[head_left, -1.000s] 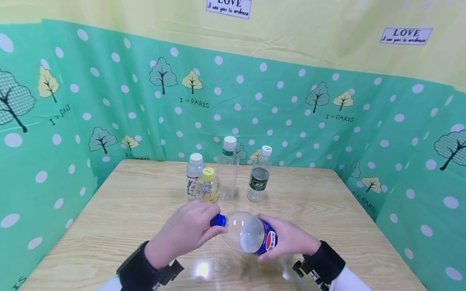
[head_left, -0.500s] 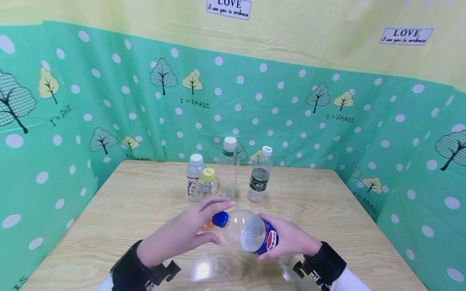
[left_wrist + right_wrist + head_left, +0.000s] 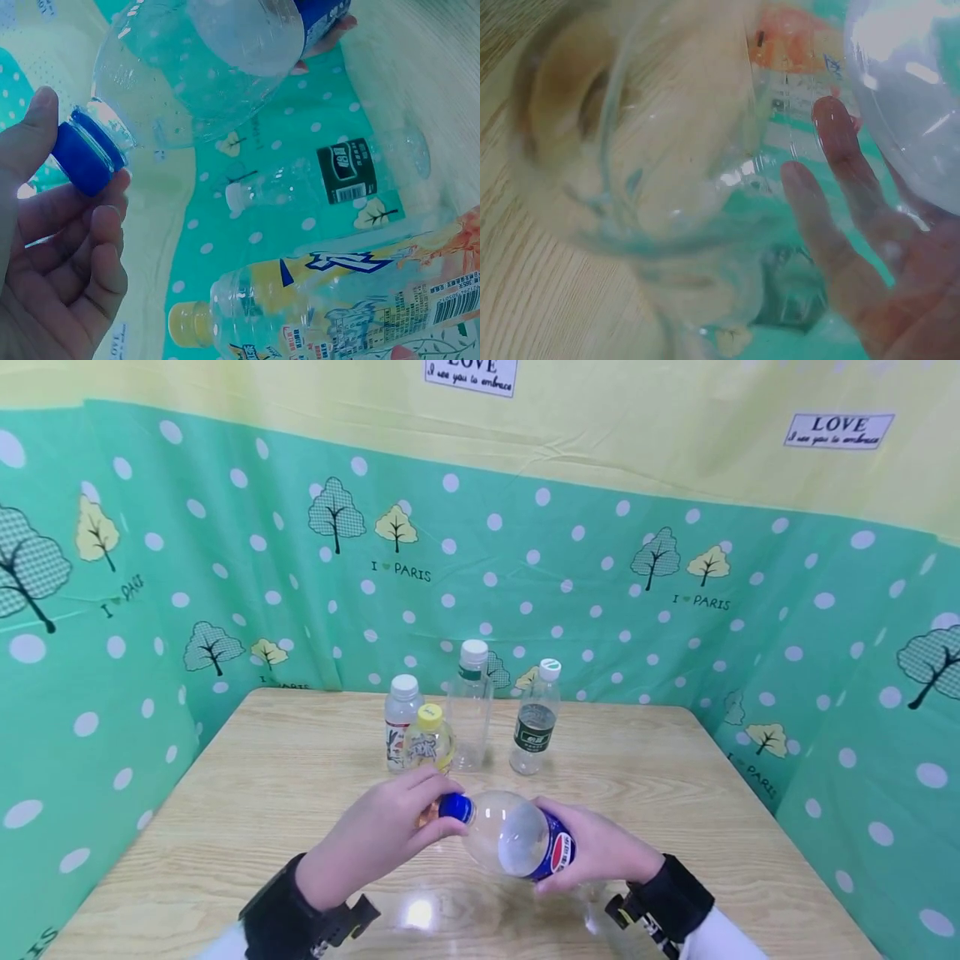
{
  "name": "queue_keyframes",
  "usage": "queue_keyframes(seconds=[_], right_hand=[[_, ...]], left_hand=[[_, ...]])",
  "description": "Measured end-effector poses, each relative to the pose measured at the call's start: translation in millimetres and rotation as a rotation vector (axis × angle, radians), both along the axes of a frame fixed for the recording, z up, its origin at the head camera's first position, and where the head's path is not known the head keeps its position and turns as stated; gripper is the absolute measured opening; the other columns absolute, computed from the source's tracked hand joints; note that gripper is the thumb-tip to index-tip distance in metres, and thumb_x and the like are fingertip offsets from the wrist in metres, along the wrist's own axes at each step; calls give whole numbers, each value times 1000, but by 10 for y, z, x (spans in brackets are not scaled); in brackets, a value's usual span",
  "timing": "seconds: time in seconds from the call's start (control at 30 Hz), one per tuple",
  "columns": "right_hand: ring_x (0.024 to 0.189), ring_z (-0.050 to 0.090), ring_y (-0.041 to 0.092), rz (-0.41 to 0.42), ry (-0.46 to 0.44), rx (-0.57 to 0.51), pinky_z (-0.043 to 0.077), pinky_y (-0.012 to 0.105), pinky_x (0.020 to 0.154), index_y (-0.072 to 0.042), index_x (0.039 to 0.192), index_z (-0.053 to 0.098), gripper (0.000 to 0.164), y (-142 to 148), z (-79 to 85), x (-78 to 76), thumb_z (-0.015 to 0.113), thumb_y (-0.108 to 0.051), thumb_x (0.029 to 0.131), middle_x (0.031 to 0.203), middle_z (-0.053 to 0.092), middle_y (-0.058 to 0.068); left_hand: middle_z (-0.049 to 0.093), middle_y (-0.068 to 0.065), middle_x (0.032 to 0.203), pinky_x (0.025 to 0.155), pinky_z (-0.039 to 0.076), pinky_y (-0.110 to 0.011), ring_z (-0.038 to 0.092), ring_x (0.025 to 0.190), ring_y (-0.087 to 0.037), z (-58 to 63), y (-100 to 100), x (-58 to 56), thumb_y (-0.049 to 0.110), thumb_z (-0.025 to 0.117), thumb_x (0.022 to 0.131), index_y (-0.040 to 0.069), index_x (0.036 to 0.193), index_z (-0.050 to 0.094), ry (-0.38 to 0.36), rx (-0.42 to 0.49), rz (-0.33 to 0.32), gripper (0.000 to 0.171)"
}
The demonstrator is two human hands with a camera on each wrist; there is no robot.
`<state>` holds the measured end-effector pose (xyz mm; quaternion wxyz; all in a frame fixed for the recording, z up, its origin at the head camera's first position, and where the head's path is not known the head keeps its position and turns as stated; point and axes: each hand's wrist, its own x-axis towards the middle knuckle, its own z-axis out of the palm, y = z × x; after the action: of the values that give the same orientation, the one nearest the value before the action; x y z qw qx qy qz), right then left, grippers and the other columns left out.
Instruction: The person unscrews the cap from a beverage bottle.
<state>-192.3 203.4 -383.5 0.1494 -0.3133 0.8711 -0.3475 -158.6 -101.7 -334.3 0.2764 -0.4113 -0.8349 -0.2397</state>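
Observation:
A large clear bottle [image 3: 491,827] with a blue label lies tilted above the table, its neck toward the left. My right hand [image 3: 600,846] grips it round the label. At the other end, my left hand [image 3: 382,831] pinches the blue cap [image 3: 456,808] between thumb and forefinger. In the left wrist view that cap [image 3: 88,154] sits on the neck, and the other fingers curl below it. The clear body [image 3: 667,172] fills much of the right wrist view, with the right hand's fingers [image 3: 847,161] spread along it. The bottle appears to hold no drink.
Behind the hands stand a yellow-capped bottle [image 3: 429,747], a white-capped bottle [image 3: 403,722], a tall clear bottle [image 3: 468,718] and a green-labelled bottle [image 3: 534,727]. All are upright on the wooden table [image 3: 637,768]. A patterned green and yellow curtain [image 3: 600,568] encloses the table's back and sides.
My left hand opened off the blue cap about half a second ago and now pinches it again. The right hand and the bottle have stayed almost still.

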Motion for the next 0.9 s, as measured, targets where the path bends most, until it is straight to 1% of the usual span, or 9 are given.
queue_keyframes(seconds=[0.1,0.17,0.27,0.4,0.47,0.57,0.7,0.77,0.9], right_hand=[[102,61,11,-2,-13,-8,52,25,84,-25,135,45,80,4,-10,-1,87,-39,67,118,61,-4],[101,61,10,2,-12,-23,52,25,84,-24,134,46,79,13,-18,-3,87,-39,68,117,61,-4],[99,60,10,13,9,-51,53,25,83,-22,134,46,80,39,-23,-3,87,-39,67,115,61,-2],[99,60,11,26,29,-67,53,25,82,-19,134,46,81,70,-11,-6,88,-37,67,114,62,1],[100,60,11,24,29,-59,53,25,83,-19,134,46,82,70,-1,-12,88,-37,66,115,61,1],[102,60,12,14,20,-43,52,25,84,-19,136,45,84,57,15,-16,87,-39,66,118,61,0],[102,61,12,-6,8,-29,52,25,84,-20,137,44,86,42,24,-11,87,-41,66,119,61,-1],[102,61,12,-11,-1,-30,53,25,84,-21,137,44,86,40,23,-7,87,-41,66,118,61,-2],[101,61,12,0,-7,-55,53,26,83,-20,137,44,84,47,11,-8,87,-37,66,118,61,-1]], left_hand=[[59,2,100,67,48,-8,55,77,-4,-6,12,4,44,67,86,8,115,68,-23,26,-5,45],[60,0,108,72,50,-9,58,83,-5,1,0,1,39,70,84,8,125,63,-46,35,-49,52],[61,-2,115,80,53,-13,62,91,-7,29,-34,-16,25,74,83,12,134,56,-74,41,-147,56],[63,0,115,84,54,-18,65,95,-10,66,-66,-41,7,73,83,16,130,58,-75,42,-221,50],[63,1,109,82,54,-17,64,93,-9,70,-65,-41,9,71,86,16,124,61,-68,43,-204,40],[62,3,102,75,53,-13,61,84,-5,53,-32,-28,23,67,90,13,117,65,-52,53,-129,29],[63,1,104,73,53,-12,61,84,-4,20,24,-6,32,65,91,8,115,65,-60,92,-63,33],[64,-1,107,75,53,-12,62,87,-5,12,35,-1,28,67,91,8,119,64,-73,116,-80,34],[63,-2,113,78,53,-12,64,90,-7,26,6,-8,16,71,87,11,125,61,-83,137,-171,39]])
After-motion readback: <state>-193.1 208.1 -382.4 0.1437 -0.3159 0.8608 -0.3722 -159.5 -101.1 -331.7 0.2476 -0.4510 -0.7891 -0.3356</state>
